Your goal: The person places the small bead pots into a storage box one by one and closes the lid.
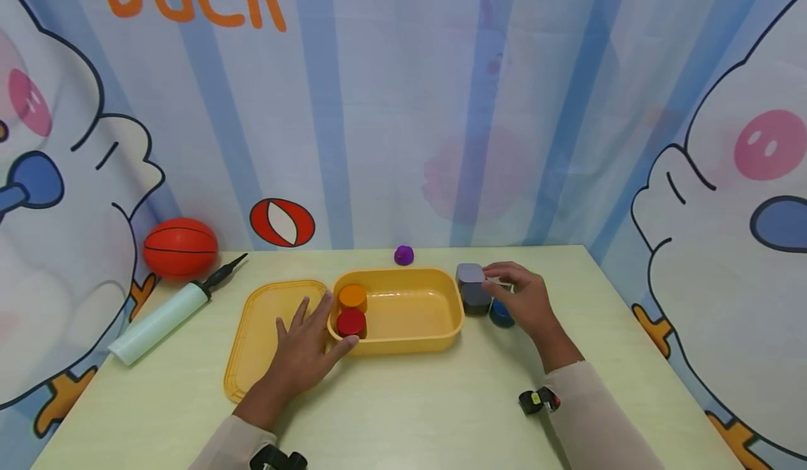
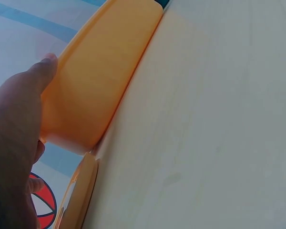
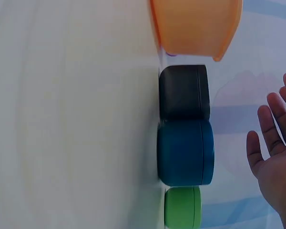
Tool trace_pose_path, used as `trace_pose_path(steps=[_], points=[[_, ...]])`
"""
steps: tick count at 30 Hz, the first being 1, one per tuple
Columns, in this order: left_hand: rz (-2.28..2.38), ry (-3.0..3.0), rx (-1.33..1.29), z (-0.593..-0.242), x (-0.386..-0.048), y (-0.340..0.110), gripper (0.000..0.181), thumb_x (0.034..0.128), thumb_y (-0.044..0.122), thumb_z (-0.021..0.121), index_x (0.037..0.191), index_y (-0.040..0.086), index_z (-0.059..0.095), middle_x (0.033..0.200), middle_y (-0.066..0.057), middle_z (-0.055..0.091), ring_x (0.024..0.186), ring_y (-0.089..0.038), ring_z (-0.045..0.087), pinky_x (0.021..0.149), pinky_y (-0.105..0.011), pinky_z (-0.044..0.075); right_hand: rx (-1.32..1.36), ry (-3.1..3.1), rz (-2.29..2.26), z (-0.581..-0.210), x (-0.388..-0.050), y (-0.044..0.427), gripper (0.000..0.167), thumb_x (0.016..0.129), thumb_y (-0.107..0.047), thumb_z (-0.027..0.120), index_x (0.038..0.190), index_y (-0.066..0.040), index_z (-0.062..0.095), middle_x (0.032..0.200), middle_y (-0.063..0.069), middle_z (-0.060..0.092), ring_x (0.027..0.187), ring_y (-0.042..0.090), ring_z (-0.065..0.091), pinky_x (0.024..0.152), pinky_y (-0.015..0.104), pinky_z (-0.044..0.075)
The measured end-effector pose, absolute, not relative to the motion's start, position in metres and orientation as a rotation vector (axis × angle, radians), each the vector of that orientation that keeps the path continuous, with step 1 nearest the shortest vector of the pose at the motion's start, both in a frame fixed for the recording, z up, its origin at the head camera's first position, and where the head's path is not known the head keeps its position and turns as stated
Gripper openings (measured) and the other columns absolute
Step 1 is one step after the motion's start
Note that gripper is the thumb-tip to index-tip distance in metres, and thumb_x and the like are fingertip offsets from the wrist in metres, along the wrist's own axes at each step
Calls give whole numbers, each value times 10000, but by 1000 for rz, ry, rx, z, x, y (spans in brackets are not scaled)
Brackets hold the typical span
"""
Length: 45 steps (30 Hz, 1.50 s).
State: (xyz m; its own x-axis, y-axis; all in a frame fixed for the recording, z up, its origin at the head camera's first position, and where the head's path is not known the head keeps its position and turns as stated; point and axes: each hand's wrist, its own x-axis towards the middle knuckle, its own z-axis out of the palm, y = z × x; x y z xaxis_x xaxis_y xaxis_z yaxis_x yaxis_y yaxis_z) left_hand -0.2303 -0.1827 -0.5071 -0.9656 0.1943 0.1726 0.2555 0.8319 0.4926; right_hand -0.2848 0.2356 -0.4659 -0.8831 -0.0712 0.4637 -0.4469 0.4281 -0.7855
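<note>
My left hand (image 1: 309, 347) rests on the left end of a yellow plastic box (image 1: 410, 346), fingers spread, thumb at its front rim. In the left wrist view the thumb touches the rim of the box (image 2: 95, 71). An orange round container (image 1: 353, 297) and a red one (image 1: 351, 323) sit inside at its left end. My right hand (image 1: 520, 295) hovers beside a grey container (image 1: 469, 274), a dark one (image 1: 476, 300) and a blue one (image 1: 501, 314). The right wrist view shows its fingers extended, apart from the dark, blue and green (image 3: 182, 207) containers.
A yellow lid (image 1: 252, 337) lies left of the box, partly under my left hand. Further left are a pale green hand pump (image 1: 164, 319) and a red ball (image 1: 181, 249). A small purple toy (image 1: 404, 255) sits behind the box, near the table's back edge.
</note>
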Motion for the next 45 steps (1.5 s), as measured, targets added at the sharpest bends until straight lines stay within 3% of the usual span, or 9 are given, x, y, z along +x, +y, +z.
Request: trace_pose_path(steps=[6, 12, 15, 22, 29, 35, 40, 43, 45], points=[[-821, -2892, -359, -508, -231, -182, 1015, 1012, 725, 596, 1771, 195, 183, 1826, -80, 270, 1702, -504, 99, 1210, -917, -51, 405, -2336, 1420, -470, -283, 255, 224, 1029, -104, 767, 1233, -22, 810, 1355, 205, 756, 1166, -130, 603, 977, 162, 529], [-825, -2898, -357, -507, -231, -182, 1013, 1016, 719, 595, 1773, 198, 169, 1833, -75, 247, 1708, -501, 59, 1215, -910, -58, 372, -2390, 1418, -476, -278, 274, 265, 1031, -101, 762, 1266, 20, 775, 1383, 228, 729, 1177, -197, 560, 1017, 252, 569], [-823, -2894, -359, -507, -230, -182, 1010, 1018, 699, 611, 1772, 187, 175, 1828, -73, 256, 1707, -503, 64, 1216, -911, -49, 401, -2433, 1379, -483, -278, 284, 282, 1028, -87, 762, 1290, 17, 765, 1388, 230, 723, 1174, -212, 545, 986, 236, 578], [-831, -2881, -369, -507, -231, -181, 999, 1023, 678, 621, 1769, 173, 188, 1820, -78, 277, 1706, -502, 72, 1215, -914, -44, 423, -2475, 1415, -492, -277, 300, 289, 998, -64, 792, 1263, 47, 762, 1386, 255, 721, 1143, -178, 598, 920, 153, 577], [-830, -2864, -376, -509, -231, -182, 991, 1027, 664, 625, 1768, 170, 191, 1816, -83, 286, 1702, -510, 85, 1211, -921, -30, 375, -2518, 1566, -496, -278, 304, 327, 980, -52, 808, 1282, 60, 755, 1429, 294, 687, 1183, -7, 694, 922, 151, 594], [-833, -2856, -378, -509, -231, -184, 985, 1030, 659, 625, 1767, 167, 196, 1813, -86, 295, 1699, -515, 95, 1209, -924, -21, 398, -2542, 1625, -500, -280, 307, 350, 962, -48, 823, 1285, 66, 756, 1435, 322, 677, 1152, -142, 620, 942, 162, 588], [-846, -2863, -378, -508, -231, -183, 987, 1027, 665, 625, 1768, 176, 195, 1820, -76, 280, 1701, -513, 85, 1212, -919, -29, 367, -2591, 1605, -506, -282, 310, 383, 968, -95, 829, 1325, 27, 755, 1451, 302, 679, 1143, -147, 617, 959, 157, 570], [-855, -2866, -377, -507, -231, -183, 990, 1025, 664, 628, 1768, 174, 195, 1821, -75, 276, 1702, -513, 80, 1213, -918, -32, 365, -2616, 1593, -508, -282, 312, 420, 970, -107, 829, 1361, 19, 740, 1473, 285, 673, 1184, -41, 670, 961, 162, 571], [-854, -2869, -375, -506, -231, -183, 990, 1025, 667, 626, 1768, 174, 194, 1822, -74, 273, 1702, -513, 79, 1214, -917, -31, 371, -2633, 1585, -509, -283, 313, 440, 974, -110, 826, 1385, 13, 729, 1492, 274, 665, 1240, 104, 709, 963, 164, 568]])
